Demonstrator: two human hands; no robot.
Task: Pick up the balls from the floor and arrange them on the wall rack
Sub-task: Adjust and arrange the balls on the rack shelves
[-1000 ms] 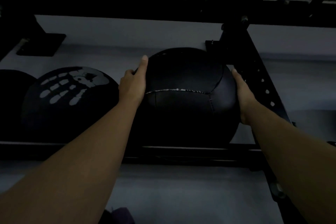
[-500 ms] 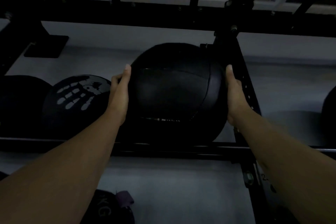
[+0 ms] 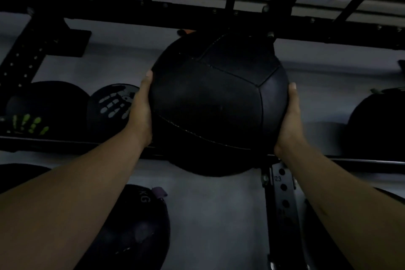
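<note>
1. Both bare forearms reach up and forward from the bottom corners, angled in toward each other.
2. The left hand (image 3: 141, 114) lies flat against the left side of the ball (image 3: 219, 103), thumb pointing up along its curve; the other fingers are hidden behind it.
3. The right hand (image 3: 290, 118) presses the ball's right side in the same way, thumb up, palm turned inward.
4. The big black ball, its stitched panels just visible in the dim light, is clamped between the two palms, both of them grasping it.
5. It sits in front of the black rack (image 3: 282, 199). Its top overlaps the upper crossbar and its underside hangs below the lower rail.
6. Whether the ball rests on that rail or is carried only by the hands, I cannot tell.
7. To the left, behind the left wrist, a white-print ball (image 3: 111, 107) sits on the rail, marked with a pale handprint.
8. Further left is a green-print ball (image 3: 39, 114), touching or nearly touching the white-print one.
9. Another dark ball (image 3: 377, 129) sits on the rail at the far right, well apart from the held one.
10. Lower down, under the left forearm, a ball lettered "KG" (image 3: 135, 226) is partly covered by the arm.
</note>
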